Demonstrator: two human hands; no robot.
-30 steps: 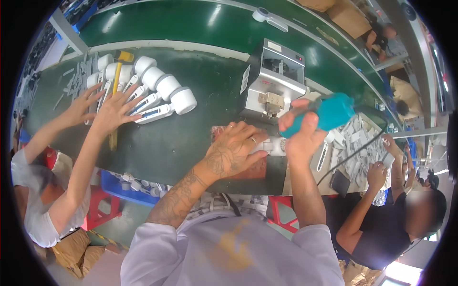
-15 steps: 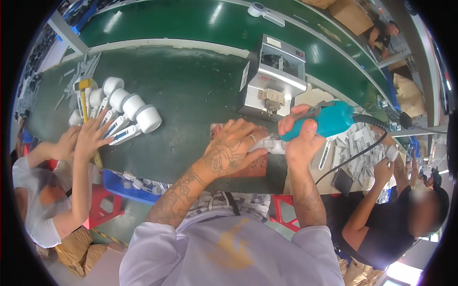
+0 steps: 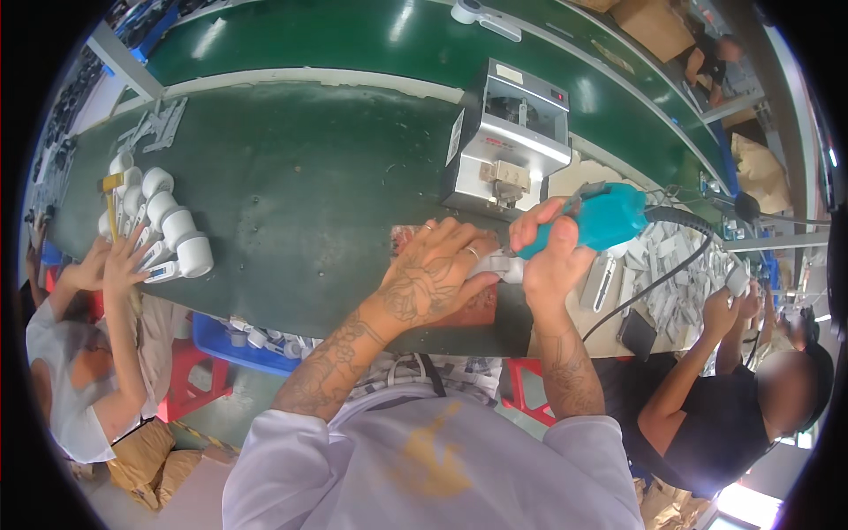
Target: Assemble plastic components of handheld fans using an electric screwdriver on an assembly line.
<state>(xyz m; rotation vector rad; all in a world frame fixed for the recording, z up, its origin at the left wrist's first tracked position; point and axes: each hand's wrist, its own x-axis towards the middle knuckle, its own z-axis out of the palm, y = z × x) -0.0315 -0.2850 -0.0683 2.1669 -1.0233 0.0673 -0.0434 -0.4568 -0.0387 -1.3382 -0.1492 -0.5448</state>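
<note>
My right hand [image 3: 555,261] is wrapped round a teal electric screwdriver [image 3: 609,217], whose front end points left toward a white plastic part [image 3: 505,267]. My left hand [image 3: 428,269] holds that part down from its left side, with thumb and fingers closed on it. Beneath lies a reddish mat [image 3: 468,311], partly covered by my left hand. The screwdriver's tip and the spot where it meets the part are hidden behind my fingers. Behind my hands stands a silver machine [image 3: 512,146] with an open, lit recess.
A co-worker's hands [image 3: 115,265] rest by several white handled cups [image 3: 179,234] and a yellow hammer [image 3: 111,183]. Grey plastic strips [image 3: 676,274] are heaped at right, crossed by a black cable [image 3: 654,296]. A blue bin [image 3: 221,347] sits below the table's edge.
The co-worker at left has shifted the white handled cups and hammer leftward. My right hand and the screwdriver have tilted or moved only slightly; my left hand stays on the white part.
</note>
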